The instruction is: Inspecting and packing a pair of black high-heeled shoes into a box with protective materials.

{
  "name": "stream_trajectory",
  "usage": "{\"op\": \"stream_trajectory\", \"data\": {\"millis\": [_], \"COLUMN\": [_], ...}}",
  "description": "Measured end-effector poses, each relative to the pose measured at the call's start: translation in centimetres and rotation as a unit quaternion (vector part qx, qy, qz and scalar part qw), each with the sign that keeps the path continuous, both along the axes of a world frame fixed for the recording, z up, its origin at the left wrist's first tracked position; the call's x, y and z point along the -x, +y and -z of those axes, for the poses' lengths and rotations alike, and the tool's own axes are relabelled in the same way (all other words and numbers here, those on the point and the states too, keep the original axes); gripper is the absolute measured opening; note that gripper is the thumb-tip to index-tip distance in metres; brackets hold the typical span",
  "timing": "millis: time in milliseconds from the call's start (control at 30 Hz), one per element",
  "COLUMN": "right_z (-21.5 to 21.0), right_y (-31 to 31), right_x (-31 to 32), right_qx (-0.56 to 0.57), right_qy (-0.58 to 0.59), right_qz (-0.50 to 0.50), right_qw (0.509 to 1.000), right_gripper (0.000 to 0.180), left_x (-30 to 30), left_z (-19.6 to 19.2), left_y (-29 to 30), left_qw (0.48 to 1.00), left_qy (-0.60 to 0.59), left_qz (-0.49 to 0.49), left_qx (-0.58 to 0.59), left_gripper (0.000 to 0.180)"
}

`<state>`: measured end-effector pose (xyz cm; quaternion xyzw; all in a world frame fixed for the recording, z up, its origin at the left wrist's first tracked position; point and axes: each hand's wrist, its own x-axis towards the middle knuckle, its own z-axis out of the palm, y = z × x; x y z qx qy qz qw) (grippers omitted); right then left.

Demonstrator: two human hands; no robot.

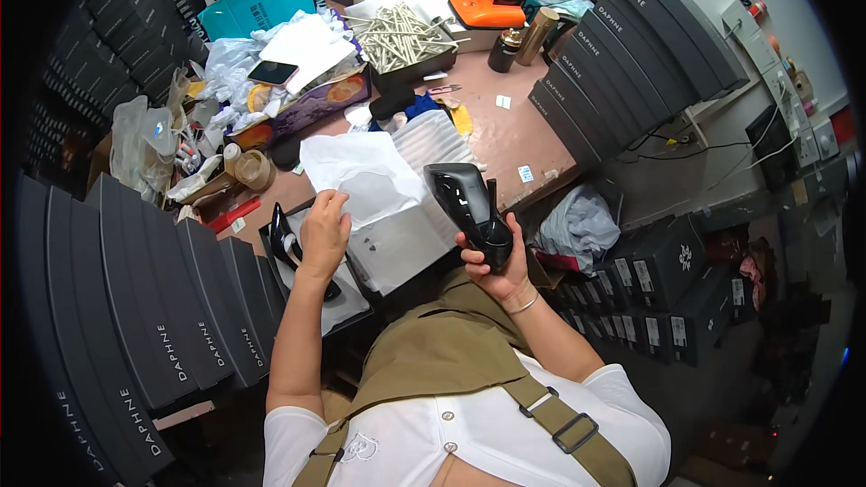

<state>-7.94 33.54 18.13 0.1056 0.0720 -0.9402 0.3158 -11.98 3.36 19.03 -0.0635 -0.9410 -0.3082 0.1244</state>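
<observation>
My right hand (pixel 502 257) is wrapped round a glossy black high-heeled shoe (pixel 457 198), held up with its toe pointing away from me and its slim heel on the right. Over an open shoe box (pixel 347 319), my left hand (pixel 325 233) has its fingers loosely bent and a little apart, and nothing shows between them. Just beyond its fingertips lies crumpled white tissue paper (pixel 365 167). A second black heeled shoe (pixel 281 233) rests in the box, partly hidden by my left hand and forearm. White lining paper (pixel 406 248) spreads to the right of that hand.
Dark shoe boxes (pixel 144 298) stack high on the left, with more boxes (pixel 622 63) at the right. Beyond the tissue stand a box of pale sticks (pixel 401 41), a phone (pixel 272 73) on plastic wrapping, an orange tool (pixel 492 4) and a tape roll (pixel 254 169).
</observation>
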Motion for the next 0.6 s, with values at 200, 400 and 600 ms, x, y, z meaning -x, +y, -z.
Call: {"op": "stream_trajectory", "data": {"millis": [200, 400, 600], "right_z": [-1.3, -0.9, -1.2], "right_y": [0.3, 0.0, 1.0], "right_x": [-0.9, -1.2, -1.1], "right_qx": [-0.002, -0.048, -0.091], "right_qy": [-0.007, 0.044, 0.132], "right_qz": [0.006, -0.027, -0.107], "right_qw": [1.0, 0.998, 0.981], "right_gripper": [0.074, 0.077, 0.071], "left_x": [-0.6, -2.0, -1.8], "left_z": [1.7, 2.4, 2.9], "left_y": [1.0, 1.7, 2.0], "left_qw": [0.997, 0.993, 0.987], "left_qy": [0.005, -0.026, -0.062], "left_qz": [0.05, 0.083, 0.088], "left_qx": [-0.058, -0.082, -0.119], "left_gripper": [0.041, 0.049, 0.053]}}
